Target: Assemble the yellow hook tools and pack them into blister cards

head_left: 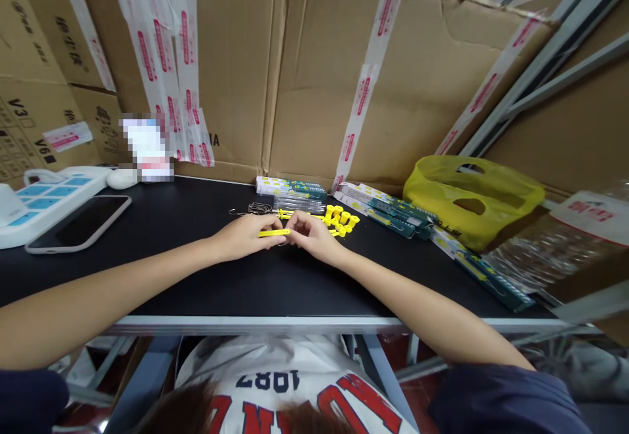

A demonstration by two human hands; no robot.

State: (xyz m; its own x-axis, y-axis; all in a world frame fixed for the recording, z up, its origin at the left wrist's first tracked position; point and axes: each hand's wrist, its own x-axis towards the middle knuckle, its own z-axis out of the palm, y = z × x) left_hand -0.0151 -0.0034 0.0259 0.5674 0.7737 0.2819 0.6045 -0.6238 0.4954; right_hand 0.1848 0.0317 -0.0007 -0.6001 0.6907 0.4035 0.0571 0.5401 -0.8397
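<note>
My left hand [249,235] is closed on a slim yellow plastic stick [275,232] that has a small hole near its right end. Close against that end, my right hand [314,236] pinches something too small to make out. Just beyond the fingers lie more yellow sticks [299,214] and clear plastic tubes [298,204]. Several yellow spool-shaped pieces [343,218] are grouped right of my right hand. Thin metal wire hooks [259,208] rest behind my left hand.
Narrow printed boxes [289,187] lie at the back of the black table [206,290], with more boxes [393,210] to the right. A yellow plastic bag [472,198] and a clear bag [535,250] are further right. A phone [81,223] and power strip [54,198] are left.
</note>
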